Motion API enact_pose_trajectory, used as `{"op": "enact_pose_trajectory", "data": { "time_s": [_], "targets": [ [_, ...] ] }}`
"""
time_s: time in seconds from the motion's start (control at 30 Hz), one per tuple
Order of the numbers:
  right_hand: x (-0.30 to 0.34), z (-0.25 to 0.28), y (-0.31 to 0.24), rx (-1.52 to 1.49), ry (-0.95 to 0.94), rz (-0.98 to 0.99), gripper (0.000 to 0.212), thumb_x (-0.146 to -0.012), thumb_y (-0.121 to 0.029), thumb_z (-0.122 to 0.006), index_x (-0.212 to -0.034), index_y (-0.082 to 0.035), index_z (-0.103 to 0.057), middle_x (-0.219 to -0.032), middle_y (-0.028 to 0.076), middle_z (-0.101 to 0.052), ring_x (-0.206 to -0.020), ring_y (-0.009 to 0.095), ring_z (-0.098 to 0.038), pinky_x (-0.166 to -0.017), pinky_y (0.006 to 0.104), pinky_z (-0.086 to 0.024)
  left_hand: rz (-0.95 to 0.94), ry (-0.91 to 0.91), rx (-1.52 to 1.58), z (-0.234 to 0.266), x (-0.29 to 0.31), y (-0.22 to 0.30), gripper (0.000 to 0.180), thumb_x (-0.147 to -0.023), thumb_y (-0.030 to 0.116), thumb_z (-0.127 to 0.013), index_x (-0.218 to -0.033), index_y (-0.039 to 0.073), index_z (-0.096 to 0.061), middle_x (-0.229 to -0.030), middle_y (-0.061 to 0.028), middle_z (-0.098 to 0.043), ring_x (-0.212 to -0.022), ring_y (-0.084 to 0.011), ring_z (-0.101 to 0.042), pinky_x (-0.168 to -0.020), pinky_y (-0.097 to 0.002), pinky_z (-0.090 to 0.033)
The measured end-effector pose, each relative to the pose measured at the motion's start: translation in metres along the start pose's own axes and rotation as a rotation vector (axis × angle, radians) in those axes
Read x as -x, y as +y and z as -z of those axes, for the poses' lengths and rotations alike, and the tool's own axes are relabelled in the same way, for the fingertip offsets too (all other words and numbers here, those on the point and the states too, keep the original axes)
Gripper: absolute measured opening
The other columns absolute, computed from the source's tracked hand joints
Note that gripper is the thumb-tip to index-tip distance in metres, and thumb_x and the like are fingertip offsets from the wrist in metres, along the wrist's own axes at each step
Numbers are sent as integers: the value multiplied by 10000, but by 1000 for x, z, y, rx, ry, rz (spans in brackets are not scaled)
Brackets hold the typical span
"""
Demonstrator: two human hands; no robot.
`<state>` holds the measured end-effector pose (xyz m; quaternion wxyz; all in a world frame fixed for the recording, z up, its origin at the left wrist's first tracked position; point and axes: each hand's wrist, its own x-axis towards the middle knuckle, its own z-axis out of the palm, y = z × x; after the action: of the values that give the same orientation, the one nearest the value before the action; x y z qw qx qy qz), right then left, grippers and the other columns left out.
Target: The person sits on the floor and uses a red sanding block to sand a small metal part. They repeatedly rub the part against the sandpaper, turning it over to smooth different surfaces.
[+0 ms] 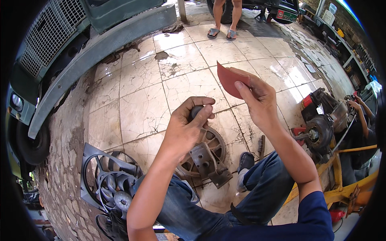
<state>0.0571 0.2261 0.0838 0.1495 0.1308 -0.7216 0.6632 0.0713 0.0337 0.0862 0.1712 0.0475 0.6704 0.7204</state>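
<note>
My right hand [261, 98] pinches a curved sheet of red-brown sandpaper [230, 80] between thumb and fingers, raised above the tiled floor. Lower and to the left, my left hand [181, 126] curls around a small dark rounded piece [196, 111], mostly covered by the fingers; its kind cannot be made out. The two hands are apart. Beneath the left hand, a large toothed gear wheel [220, 144] lies on the floor between my legs. A dark metal bracket with holes [204, 159] rests over it, and my left wrist hides part of the wheel.
A radiator fan with its shroud [86, 176] lies at my left. A truck bumper [132, 30] spans the upper left. Someone's sandalled feet [220, 33] stand at the far side. On the right are a greasy gearbox-like assembly [327, 114], a yellow frame [335, 193] and another person's arm [363, 114].
</note>
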Motion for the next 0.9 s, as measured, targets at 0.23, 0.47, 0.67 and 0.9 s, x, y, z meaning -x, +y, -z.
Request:
{"op": "enact_pose_trajectory", "data": {
  "time_s": [0.23,0.47,0.67,0.9],
  "targets": [
    [16,-17,-1,-347,31,-247,372,-953,-96,-559,-1309,7,-535,-1167,89,-630,-1038,108,-585,-924,267,-473,39,-24,381,1,-1,-12,301,-944,57,-520,-1234,-10,-562,-1111,-83,-593,-953,-102,-532,-806,-242,-450],
    [10,-10,9,-300,98,-159,389,-971,-103,-530,-1341,14,-496,-1177,86,-617,-1053,111,-578,-941,263,-460,-167,-39,232,-3,2,-7,294,-997,81,-431,-1273,-19,-434,-1223,-158,-538,-1137,-238,-564,-943,-333,-492],
    [11,-7,3,-274,160,-9,388,-996,-102,-487,-1364,18,-462,-1181,90,-606,-1051,107,-576,-935,267,-466,-93,-149,247,4,2,-4,304,-1033,273,-422,-1159,13,-516,-1040,-127,-605,-713,-121,-591,-533,-202,-461],
    [10,-7,3,-153,126,52,380,-1001,-85,-465,-1361,35,-455,-1211,104,-588,-1074,109,-561,-939,259,-463,-242,-28,179,-7,5,0,306,-987,159,-519,-1255,12,-503,-1110,-117,-607,-752,-114,-587,-644,-233,-482]
  ]
}}
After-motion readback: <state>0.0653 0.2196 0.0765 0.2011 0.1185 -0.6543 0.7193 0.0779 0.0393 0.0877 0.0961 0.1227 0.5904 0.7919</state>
